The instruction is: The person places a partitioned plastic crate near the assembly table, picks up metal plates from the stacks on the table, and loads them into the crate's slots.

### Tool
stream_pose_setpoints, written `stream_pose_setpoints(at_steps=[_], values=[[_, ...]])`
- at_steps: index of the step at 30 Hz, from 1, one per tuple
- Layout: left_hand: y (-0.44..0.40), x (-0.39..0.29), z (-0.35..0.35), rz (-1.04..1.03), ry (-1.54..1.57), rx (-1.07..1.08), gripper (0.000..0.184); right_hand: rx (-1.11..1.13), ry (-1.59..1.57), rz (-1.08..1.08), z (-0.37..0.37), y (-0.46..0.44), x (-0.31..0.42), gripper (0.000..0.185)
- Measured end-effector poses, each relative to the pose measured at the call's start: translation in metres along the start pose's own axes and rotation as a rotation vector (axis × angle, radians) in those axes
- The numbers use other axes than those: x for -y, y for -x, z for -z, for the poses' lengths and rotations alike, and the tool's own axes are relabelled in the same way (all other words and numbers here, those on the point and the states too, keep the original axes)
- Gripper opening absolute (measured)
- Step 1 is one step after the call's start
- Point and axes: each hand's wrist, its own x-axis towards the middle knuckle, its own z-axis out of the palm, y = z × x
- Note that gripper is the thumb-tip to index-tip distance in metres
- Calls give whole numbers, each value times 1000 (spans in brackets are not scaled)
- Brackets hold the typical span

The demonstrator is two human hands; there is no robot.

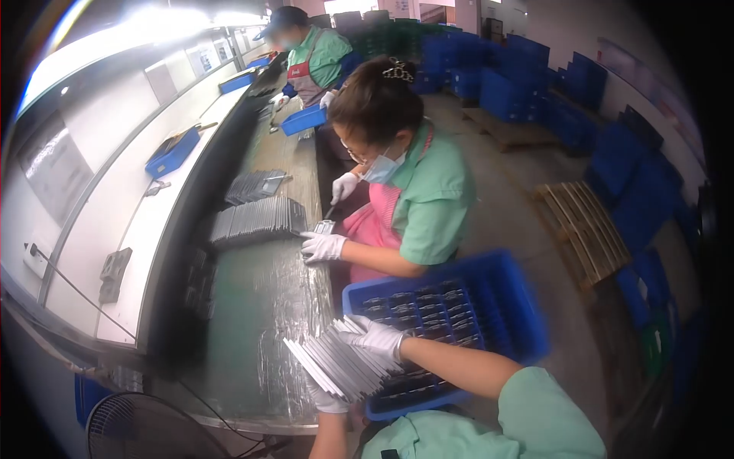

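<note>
A row of thin grey metal plates [336, 359], packed side by side like a fanned stack, is between my gloved hands above the blue bin and the bench edge. My right hand [375, 339] closes over the far end of the row, its fingers pressed on the plates. At the near end, my left hand [327, 399] grips the row from below; the plates hide part of its fingers. Under my right forearm sits a blue bin [527, 306] holding several rows of dark parts in compartments.
A co-worker [440, 199] in white gloves handles a small metal part at the bench [252, 306]. More grey plates [256, 220] stand in rows there. Another person [325, 61] works farther along. A fan [145, 428] is at lower left; pallets [585, 229] and blue crates [512, 84] stand right.
</note>
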Motion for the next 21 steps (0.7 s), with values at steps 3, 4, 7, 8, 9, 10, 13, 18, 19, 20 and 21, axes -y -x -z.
stream_pose_setpoints(at_steps=[3, 4, 7, 8, 9, 10, 13, 18, 19, 20, 21], values=[[7, 16, -11, -35, -16, -11, 62, -84, 173, 55, 6, 13, -12, 88], [9, 19, -11, -44, -21, -31, 63, -99, 196, 35, 7, 17, -14, 87], [18, 29, -19, -38, -36, -16, 62, -74, 137, -12, 13, 28, -10, 82], [21, 31, -22, -31, -39, 0, 61, -53, 177, -32, 17, 34, -6, 80], [22, 32, -13, -2, -8, 0, 60, -31, 218, -52, 20, 38, -3, 77], [21, 31, -1, 0, 0, -24, 60, -9, 258, -72, 22, 42, -4, 74], [20, 31, 13, 10, 9, -51, 59, 34, 45, -1, 23, 32, -45, 54], [26, 36, 5, 64, -46, 6, 61, 51, 101, 11, 44, 57, -45, 43], [24, 37, 9, 55, -69, -18, 63, 31, 177, -29, 46, 60, -44, 45], [22, 39, 12, 48, -75, -26, 63, 18, 250, -45, 49, 65, -41, 46], [20, 41, 16, 41, -81, -34, 63, 5, 323, -61, 53, 71, -36, 48]])
